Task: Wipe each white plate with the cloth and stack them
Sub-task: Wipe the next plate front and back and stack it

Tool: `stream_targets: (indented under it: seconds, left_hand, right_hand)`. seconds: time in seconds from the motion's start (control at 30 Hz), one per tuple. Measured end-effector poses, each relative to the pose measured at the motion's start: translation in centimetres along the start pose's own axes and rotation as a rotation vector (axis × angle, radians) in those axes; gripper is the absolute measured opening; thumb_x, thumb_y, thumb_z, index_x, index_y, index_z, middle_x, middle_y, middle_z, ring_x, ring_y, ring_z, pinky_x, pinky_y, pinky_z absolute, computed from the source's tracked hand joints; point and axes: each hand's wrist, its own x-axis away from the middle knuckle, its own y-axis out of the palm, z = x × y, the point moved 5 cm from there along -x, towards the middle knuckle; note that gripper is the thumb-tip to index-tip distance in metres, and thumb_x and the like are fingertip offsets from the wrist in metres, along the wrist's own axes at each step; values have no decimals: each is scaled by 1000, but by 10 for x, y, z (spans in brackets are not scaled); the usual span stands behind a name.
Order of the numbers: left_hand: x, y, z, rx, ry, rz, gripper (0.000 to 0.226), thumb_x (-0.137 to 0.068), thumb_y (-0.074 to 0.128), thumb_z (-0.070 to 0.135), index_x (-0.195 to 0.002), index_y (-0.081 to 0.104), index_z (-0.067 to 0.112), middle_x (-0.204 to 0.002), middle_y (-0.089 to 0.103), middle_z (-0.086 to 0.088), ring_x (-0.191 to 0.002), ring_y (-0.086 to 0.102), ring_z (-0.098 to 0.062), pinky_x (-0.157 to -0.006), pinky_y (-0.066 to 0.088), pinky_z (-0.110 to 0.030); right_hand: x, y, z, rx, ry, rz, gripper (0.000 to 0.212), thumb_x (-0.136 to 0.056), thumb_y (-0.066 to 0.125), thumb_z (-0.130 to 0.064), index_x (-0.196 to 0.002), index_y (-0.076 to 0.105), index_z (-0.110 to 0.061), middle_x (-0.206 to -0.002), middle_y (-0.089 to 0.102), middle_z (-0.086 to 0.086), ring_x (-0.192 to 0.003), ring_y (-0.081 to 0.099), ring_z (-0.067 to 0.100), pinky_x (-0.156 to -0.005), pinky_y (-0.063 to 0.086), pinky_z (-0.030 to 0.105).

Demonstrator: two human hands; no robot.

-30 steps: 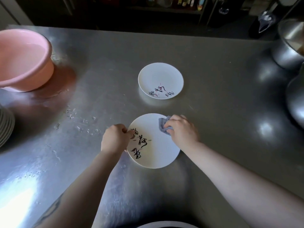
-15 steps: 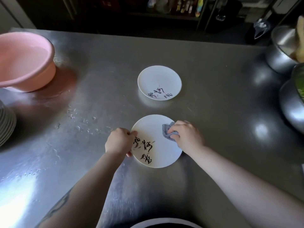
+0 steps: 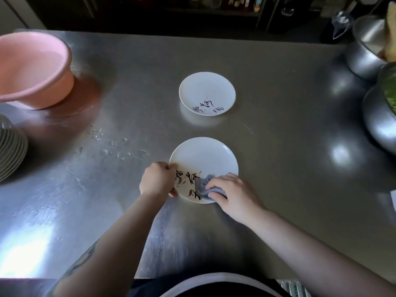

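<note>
Moved: right hand (image 3: pixel 233 192), gripping crumpled grey cloth (image 3: pixel 202 186), now at near white round plate (image 3: pixel 203 159) lower rim; left hand (image 3: pixel 157 179) pinches edge; wiping underway; next, stacking onto far white plate (image 3: pixel 206 91)

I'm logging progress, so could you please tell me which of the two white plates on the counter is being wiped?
The nearer plate: the left hand grips its rim, the right hand presses the cloth on it. The farther plate lies untouched.

head view | worn on head, looks forward and down | near steel table (image 3: pixel 278 146) | single view
</note>
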Motion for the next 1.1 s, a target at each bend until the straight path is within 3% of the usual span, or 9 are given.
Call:
stream_targets:
  seconds: [0.1, 0.17, 0.23, 0.37, 0.47, 0.57, 0.73, 0.93, 1.1]
  left_hand:
    - [4, -9, -3, 12, 82, -24, 30, -94, 54, 33, -74, 64, 13, -52, 68, -3, -52, 68, -22, -56, 55, -30]
    - [14, -23, -8, -27, 202, 126, 18, -90, 63, 35, -82, 69, 20, -65, 71, 6, -62, 69, -19, -64, 56, -31]
    - [37, -30, -3, -26, 474, 304, 6, -86, 71, 28, -90, 71, 24, -80, 70, 11, -73, 68, -14, -66, 51, -26]
    - [68, 7, 11, -113, 984, 55, 14, -79, 78, 26, -92, 77, 20, -103, 72, 8, -95, 68, -15, -83, 53, -31]
    - [58, 25, 7, -178, 980, -52, 30, -67, 89, 30, -93, 79, 19, -110, 72, 4, -105, 66, -21, -91, 52, -39]
    - [54, 35, 5, -240, 997, -57, 38, -61, 92, 30, -94, 78, 18, -112, 72, 3, -106, 66, -22, -87, 55, -41]
    - [57, 34, 9, -292, 1061, 53, 31, -71, 86, 32, -98, 77, 20, -111, 72, 7, -99, 68, -20, -78, 57, -32]
    - [69, 23, 14, -311, 1223, 148, 32, -93, 54, 36, -102, 77, 16, -113, 72, 3, -103, 69, -21, -81, 56, -33]
    - [74, -11, 44, -230, 1258, 371, 29, -97, 53, 31, -93, 75, 13, -90, 73, 4, -82, 70, -21, -63, 54, -31]
  right_hand:
    - [-1, -5, 4, -62, -13, -31, 15, -85, 66, -15, -97, 73, -19, -93, 70, -4, -94, 57, 19, -80, 46, 34]
    - [1, -15, 7, -69, -20, 46, 14, -83, 67, -10, -93, 75, -17, -92, 71, -5, -92, 59, 19, -79, 46, 31]
    - [2, -26, 8, -70, -31, 187, 15, -80, 71, -6, -91, 75, -15, -90, 71, -5, -90, 61, 18, -78, 46, 26]
    - [6, -38, 9, -93, -5, 380, 18, -75, 75, -2, -88, 76, -15, -89, 72, -5, -85, 63, 18, -76, 48, 29]
    - [10, -38, 11, -114, 11, 395, 19, -74, 76, -2, -88, 76, -14, -89, 72, -4, -84, 63, 19, -75, 50, 31]
    - [16, -40, 14, -124, 23, 423, 20, -74, 75, -1, -88, 75, -15, -89, 71, -4, -84, 64, 19, -75, 50, 30]
    - [20, -45, 14, -140, 44, 468, 20, -75, 75, -1, -89, 75, -15, -89, 70, -6, -85, 63, 16, -76, 47, 26]
    - [24, -65, 12, -178, 30, 559, 19, -78, 73, -3, -90, 73, -17, -90, 69, -11, -85, 63, 7, -75, 46, 18]
    - [23, -93, -6, -221, -37, 664, 16, -81, 71, -6, -92, 72, -18, -92, 68, -13, -87, 61, 1, -76, 44, 13]
